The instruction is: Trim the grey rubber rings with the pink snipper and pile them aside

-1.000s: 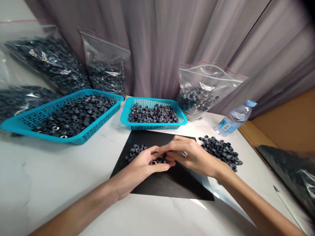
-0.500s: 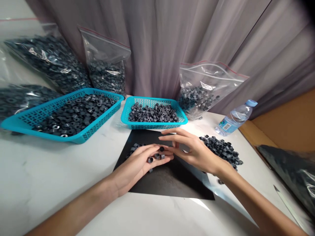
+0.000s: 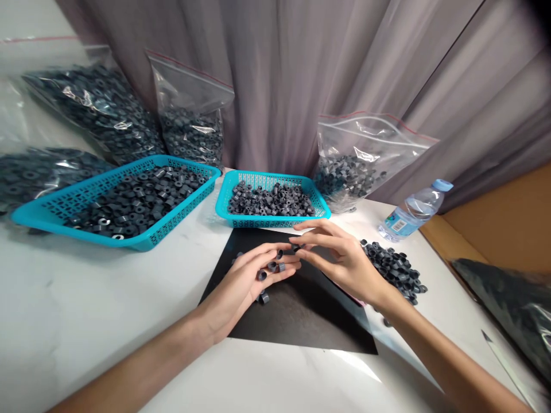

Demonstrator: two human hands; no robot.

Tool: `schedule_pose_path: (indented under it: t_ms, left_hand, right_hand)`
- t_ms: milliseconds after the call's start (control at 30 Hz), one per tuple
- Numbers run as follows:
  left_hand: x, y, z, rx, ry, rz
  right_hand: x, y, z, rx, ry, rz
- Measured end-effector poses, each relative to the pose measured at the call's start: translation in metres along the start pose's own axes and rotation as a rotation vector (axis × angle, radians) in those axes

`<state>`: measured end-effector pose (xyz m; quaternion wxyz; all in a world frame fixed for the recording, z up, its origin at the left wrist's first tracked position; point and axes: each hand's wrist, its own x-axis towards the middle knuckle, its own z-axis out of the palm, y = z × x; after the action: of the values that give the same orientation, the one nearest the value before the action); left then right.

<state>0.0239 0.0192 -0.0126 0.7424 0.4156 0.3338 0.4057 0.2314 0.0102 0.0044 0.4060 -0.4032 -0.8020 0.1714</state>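
My left hand (image 3: 252, 267) is turned partly palm up over a black mat (image 3: 297, 321), with several small dark grey rings (image 3: 272, 266) resting along its fingers. Close to its fingertips, my right hand (image 3: 340, 255) pinches one dark ring (image 3: 295, 248) between thumb and fingers. A few more rings (image 3: 263, 297) lie on the mat below my left hand, partly hidden by it. Beyond my right wrist, a loose pile of rings (image 3: 396, 269) is spread on the white table.
Two blue plastic baskets (image 3: 146, 244) (image 3: 275, 221) of dark pieces stand at the back. Zip bags of pieces (image 3: 189, 135) (image 3: 353, 178) lean against the grey curtain. A water bottle (image 3: 415, 212) stands at the right, near a dark plastic bag (image 3: 508, 304).
My right hand's thumb and fingers have closed on a ring that was by my left fingertips. My left hand has barely moved. The view has shifted slightly.
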Motion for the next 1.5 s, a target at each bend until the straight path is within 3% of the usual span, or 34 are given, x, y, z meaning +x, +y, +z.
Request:
schedule_pose_path:
  t_ms: [333, 467, 667, 1033, 1267, 1367, 1500]
  left_hand:
    - [0.0, -0.003, 0.001, -0.061, -0.032, 0.01]
    - [0.0, -0.004, 0.0, -0.088, -0.021, 0.014]
    - [-0.001, -0.003, 0.001, -0.105, -0.02, 0.006]
    - [-0.004, -0.002, 0.002, -0.143, -0.019, -0.019]
    - [0.0, 0.005, 0.003, -0.191, 0.078, -0.113]
    - [0.002, 0.014, 0.004, -0.207, 0.182, -0.141]
    - [0.003, 0.027, 0.002, -0.223, 0.261, -0.115]
  right_hand:
    - [0.001, -0.001, 0.003, 0.146, -0.128, 0.058]
    - [-0.002, 0.001, 0.005, 0.283, -0.103, 0.121]
    - [-0.002, 0.0, 0.003, 0.145, -0.097, 0.031]
    - [0.0, -0.004, 0.001, 0.149, -0.147, 0.119]
    - [-0.001, 0.009, -0.001, 0.09, -0.007, 0.322]
    - [-0.009, 0.01, 0.012, 0.048, -0.107, 0.424]
    - [-0.02, -0.011, 0.04, -0.037, -0.257, 0.374]
